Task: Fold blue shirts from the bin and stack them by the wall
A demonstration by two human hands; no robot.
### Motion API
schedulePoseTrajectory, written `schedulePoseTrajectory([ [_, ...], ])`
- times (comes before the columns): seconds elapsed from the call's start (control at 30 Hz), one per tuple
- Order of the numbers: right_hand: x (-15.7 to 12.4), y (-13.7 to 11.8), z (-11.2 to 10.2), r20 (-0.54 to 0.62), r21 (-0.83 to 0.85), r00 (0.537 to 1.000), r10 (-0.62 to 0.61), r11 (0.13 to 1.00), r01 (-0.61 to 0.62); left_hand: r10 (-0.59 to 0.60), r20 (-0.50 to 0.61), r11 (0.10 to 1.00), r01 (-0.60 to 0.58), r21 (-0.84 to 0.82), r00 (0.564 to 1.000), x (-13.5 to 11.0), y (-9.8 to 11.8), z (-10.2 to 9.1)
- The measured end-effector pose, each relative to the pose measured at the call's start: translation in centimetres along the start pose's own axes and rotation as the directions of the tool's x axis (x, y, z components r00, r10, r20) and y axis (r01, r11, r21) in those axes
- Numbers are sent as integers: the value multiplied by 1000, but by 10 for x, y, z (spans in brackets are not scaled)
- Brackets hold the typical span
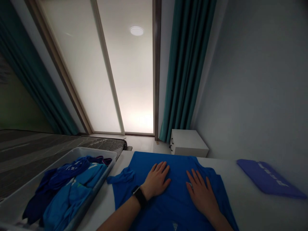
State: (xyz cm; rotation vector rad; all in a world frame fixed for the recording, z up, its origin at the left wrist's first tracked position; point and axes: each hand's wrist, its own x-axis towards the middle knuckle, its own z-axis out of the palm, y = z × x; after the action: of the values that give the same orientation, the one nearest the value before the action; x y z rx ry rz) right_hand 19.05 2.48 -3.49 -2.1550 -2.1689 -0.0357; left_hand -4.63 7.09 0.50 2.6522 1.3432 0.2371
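The blue shirt [178, 195] lies closest, spread flat on the white table [252, 208]. It is a bright, plain blue, with a small pale mark near its bottom edge. One sleeve sticks out crumpled beyond the left hand [156, 179], and the other side drapes past the right hand [201, 192]. Both hands rest palm down on the cloth with fingers spread, open and clasping nothing. They lie side by side, slightly apart, and the shirt runs under and between them. A black watch [139, 195] sits on the left wrist.

Out past the left hand stands a grey bin [96, 152], just beside the crumpled sleeve, with loose blue clothes [72, 189] heaped in it. Well apart from the right hand, on its outer side, lies a folded purple-blue garment [269, 179] with pale lettering. Beyond the fingertips, off the table, stands a white cabinet [189, 142] under a teal curtain [187, 70].
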Motion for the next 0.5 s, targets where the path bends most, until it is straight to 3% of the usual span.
schedulePoseTrajectory([
  [0.1, 0, -2, -4, 25, 16, 1000, 5, 1000, -5, 22, 5, 999, -22, -29, 1000, -2, 12, 8],
  [0.33, -1, -3, -7, 33, 44, 999, 17, 999, -18, 30, -16, 999, -31, -9, 999, -5, 8, 14],
  [0.5, -1, -5, -13, 26, 65, 1000, 10, 998, -12, 64, -89, 998, -64, 8, 994, 26, 28, 11],
])
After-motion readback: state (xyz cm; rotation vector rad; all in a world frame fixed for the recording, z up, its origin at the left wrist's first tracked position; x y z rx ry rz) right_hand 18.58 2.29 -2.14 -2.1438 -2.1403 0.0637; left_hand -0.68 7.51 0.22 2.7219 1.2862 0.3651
